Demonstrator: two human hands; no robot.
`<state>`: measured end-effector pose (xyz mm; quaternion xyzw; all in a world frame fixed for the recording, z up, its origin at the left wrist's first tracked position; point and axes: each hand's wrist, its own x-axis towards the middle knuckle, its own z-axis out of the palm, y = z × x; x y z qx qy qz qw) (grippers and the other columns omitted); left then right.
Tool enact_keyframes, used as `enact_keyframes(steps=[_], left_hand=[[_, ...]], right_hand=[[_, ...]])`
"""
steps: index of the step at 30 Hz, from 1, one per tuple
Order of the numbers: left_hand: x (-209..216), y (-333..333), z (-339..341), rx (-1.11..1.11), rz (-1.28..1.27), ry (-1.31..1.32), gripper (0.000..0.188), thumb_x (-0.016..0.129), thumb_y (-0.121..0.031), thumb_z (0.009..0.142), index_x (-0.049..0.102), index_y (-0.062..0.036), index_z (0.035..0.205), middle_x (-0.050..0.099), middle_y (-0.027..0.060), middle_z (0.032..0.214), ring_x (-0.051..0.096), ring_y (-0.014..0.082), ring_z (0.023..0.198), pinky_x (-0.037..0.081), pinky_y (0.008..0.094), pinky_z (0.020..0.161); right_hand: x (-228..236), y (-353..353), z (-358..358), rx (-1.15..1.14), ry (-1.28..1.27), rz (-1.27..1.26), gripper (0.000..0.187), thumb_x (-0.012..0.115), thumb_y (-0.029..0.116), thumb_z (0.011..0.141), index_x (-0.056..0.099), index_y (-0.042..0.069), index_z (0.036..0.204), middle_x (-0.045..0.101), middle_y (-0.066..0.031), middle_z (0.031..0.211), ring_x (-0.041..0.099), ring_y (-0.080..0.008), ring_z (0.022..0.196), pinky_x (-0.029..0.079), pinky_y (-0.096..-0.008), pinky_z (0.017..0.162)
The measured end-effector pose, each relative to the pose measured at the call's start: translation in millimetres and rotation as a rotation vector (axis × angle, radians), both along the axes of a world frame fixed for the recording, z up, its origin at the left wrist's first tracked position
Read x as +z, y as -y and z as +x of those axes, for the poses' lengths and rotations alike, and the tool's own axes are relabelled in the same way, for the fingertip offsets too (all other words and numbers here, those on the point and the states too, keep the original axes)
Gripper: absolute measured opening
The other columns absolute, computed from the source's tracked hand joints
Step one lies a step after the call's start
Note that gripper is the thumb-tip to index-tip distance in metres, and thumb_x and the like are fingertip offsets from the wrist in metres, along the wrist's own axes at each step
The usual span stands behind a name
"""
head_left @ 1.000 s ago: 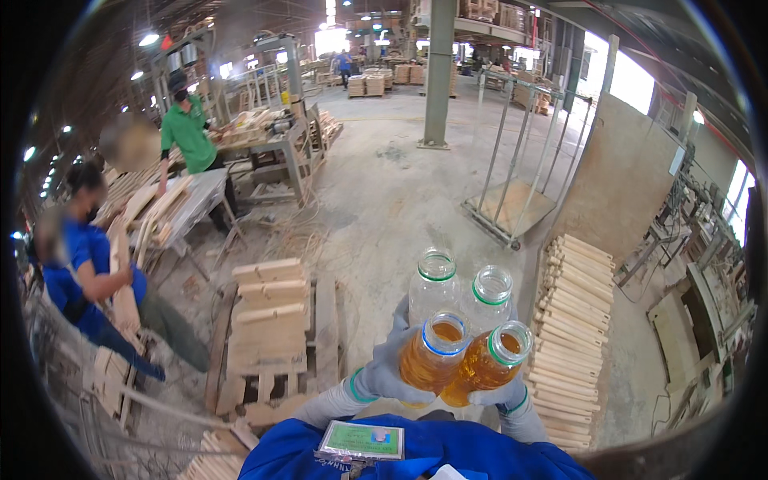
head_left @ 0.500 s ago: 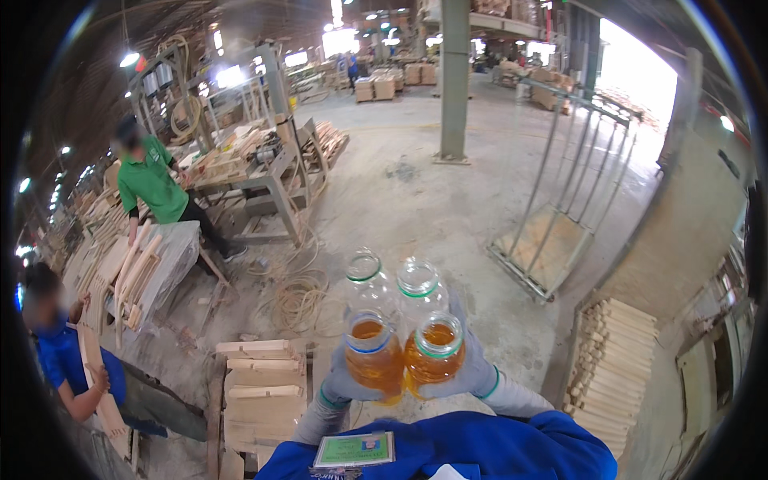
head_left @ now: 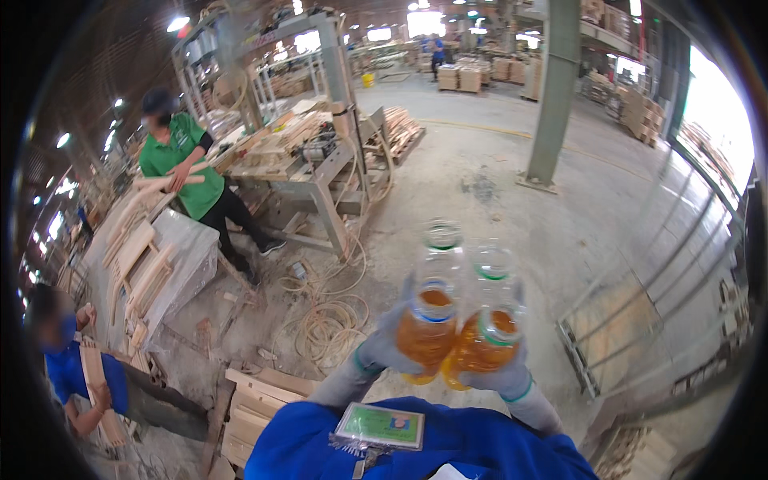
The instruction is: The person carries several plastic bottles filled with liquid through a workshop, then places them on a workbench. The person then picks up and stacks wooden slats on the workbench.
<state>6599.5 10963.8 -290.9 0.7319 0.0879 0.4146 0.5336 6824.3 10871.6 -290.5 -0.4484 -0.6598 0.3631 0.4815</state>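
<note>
Two open clear bottles of amber liquid are held side by side before my chest, a blue-ringed bottle (head_left: pixel 429 328) on the left and a green-ringed bottle (head_left: pixel 485 344) on the right. Just beyond them stand two clear bottles, a left one (head_left: pixel 443 254) and a right one (head_left: pixel 493 272); they look free of amber liquid. My left hand (head_left: pixel 387 342), in a grey glove, is closed round the left side of the group. On the opposite side my gloved right hand (head_left: pixel 512 374) is closed as well. Fingers behind the glass are mostly hidden.
A coiled hose (head_left: pixel 332 324) lies on the floor ahead left. Beyond it are a work machine (head_left: pixel 320 172) and a person in green (head_left: pixel 192 164). Someone in blue (head_left: pixel 108 380) holds wood at left. A steel post (head_left: pixel 552 104) and a metal cart (head_left: pixel 608 320) stand rightward.
My view has turned left, so the post and cart appear farther right. The bottles stay in my hands. The person in green now has wood pieces in hand.
</note>
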Motion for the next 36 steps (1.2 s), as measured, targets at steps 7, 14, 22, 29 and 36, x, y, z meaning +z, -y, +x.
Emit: enact_keyframes(steps=[7,14,22,29,36], left_hand=[[0.4,-234.0,124.5,-0.207,-0.094,0.025,0.092,0.088,-0.021,0.052,0.042,-0.0009,0.129,0.054,0.0084,0.123,0.053,0.0175,0.111,0.04,0.0332,0.098],[-11.6,-464.6,221.2,0.037,-0.186,-0.065,0.092,0.088,-0.021,0.05,0.044,-0.0012,0.128,0.055,0.0092,0.123,0.053,0.018,0.111,0.038,0.0333,0.1],[3.7,-701.1,286.7,0.251,0.054,-0.047,0.091,0.09,-0.023,0.045,0.05,-0.0035,0.125,0.058,0.009,0.121,0.057,0.0199,0.108,0.042,0.0319,0.097],[-2.4,-972.9,377.1,0.054,0.025,-0.026,0.089,0.087,-0.023,0.05,0.046,-0.0001,0.125,0.056,0.0109,0.116,0.054,0.0186,0.106,0.043,0.0328,0.093],[12.9,-1223.0,517.0,-0.276,-0.071,-0.027,0.09,0.088,-0.027,0.046,0.047,-0.0004,0.122,0.056,0.0106,0.114,0.055,0.0185,0.105,0.045,0.0312,0.09]], right_hand=[[-22.0,-215.1,92.9,-0.068,-0.424,0.038,0.087,0.085,0.008,0.052,0.041,0.005,0.126,0.052,-0.008,0.116,0.054,-0.0211,0.106,0.046,-0.038,0.092],[-8.9,-473.7,205.8,0.049,-0.388,-0.114,0.128,0.089,0.018,0.047,0.002,0.003,0.141,0.053,-0.0123,0.114,0.057,-0.0214,0.101,0.047,-0.0364,0.09],[-53.3,-761.7,295.7,0.395,-0.359,0.037,0.089,0.085,0.016,0.056,0.038,0.003,0.13,0.054,-0.0115,0.118,0.055,-0.024,0.107,0.046,-0.0387,0.092],[-61.4,-995.2,376.4,0.317,-0.537,0.0,0.083,0.084,0.019,0.059,0.041,0.002,0.128,0.052,-0.0123,0.122,0.055,-0.0238,0.107,0.044,-0.0376,0.093],[-87.1,-1184.3,512.2,-0.11,-0.51,0.145,0.083,0.085,0.02,0.057,0.042,0.002,0.126,0.053,-0.0118,0.12,0.055,-0.0232,0.106,0.045,-0.0372,0.092]])
